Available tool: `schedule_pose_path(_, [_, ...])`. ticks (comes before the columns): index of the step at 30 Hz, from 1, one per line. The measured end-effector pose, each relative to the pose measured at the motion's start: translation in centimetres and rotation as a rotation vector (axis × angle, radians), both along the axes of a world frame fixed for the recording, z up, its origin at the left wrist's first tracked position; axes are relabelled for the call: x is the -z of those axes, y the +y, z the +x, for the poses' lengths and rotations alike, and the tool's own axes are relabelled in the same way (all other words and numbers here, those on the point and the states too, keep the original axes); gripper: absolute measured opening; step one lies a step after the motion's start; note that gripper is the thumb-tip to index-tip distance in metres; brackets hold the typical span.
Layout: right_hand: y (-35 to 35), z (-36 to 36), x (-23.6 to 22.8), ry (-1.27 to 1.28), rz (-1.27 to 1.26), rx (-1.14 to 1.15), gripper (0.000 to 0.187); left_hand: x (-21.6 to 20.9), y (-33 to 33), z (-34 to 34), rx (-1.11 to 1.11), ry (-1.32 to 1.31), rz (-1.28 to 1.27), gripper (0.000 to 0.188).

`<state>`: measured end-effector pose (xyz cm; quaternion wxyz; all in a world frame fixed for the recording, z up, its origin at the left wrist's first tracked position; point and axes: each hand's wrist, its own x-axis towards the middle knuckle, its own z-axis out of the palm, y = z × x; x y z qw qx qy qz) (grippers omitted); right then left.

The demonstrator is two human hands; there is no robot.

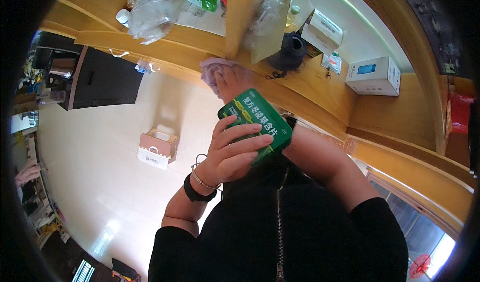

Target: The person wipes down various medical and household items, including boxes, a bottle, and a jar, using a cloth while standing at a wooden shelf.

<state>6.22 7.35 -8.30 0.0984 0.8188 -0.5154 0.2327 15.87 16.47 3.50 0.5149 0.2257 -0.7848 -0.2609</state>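
Observation:
My left hand [227,154] grips a flat green tin [250,107] with rounded corners and pale printing, held in front of my chest. Its fingers lie across the printed face. Behind the tin my right arm reaches up and left to the wooden shelf's front edge [192,57]. There my right hand [232,81] presses a crumpled pale purple cloth [209,73] against the wood. The tin hides part of the right wrist and forearm, and some of the right fingers are lost in the cloth.
The right compartment has a dark yarn cone [289,52], a white box [374,75] and another white carton [324,29]. In the left one lie a clear plastic bag [152,14] and a green packet [200,0]. A small carton [156,149] and a black cabinet [107,77] stand below.

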Motion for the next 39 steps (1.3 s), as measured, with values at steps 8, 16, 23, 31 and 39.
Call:
schedule_pose_path(8, [0.6,2.6,-2.6,-0.205,0.094,-0.665,0.019,-0.3,1.4,0.3,0.025,0.002,0.025,0.031])
schedule_pose_path(16, [-1.0,1.2,-2.2,-0.021,0.026,-0.111,0.028,0.3,1.5,1.3,-0.037,0.009,0.012,0.033])
schedule_pose_path(23, [-6.4,9.1,-2.5,-0.057,-0.039,-0.183,0.019,-0.5,-0.6,1.0,-0.323,0.134,-0.07,0.032])
schedule_pose_path(31, [0.8,1.7,-5.5,-0.292,0.167,-0.676,0.039,-0.2,0.7,2.6,-0.265,0.034,-0.032,0.046])
schedule_pose_path(39, [2.8,-6.5,-4.1,-0.131,0.241,-0.249,0.032,1.4,0.6,-0.1,-0.151,0.07,0.021,0.044])
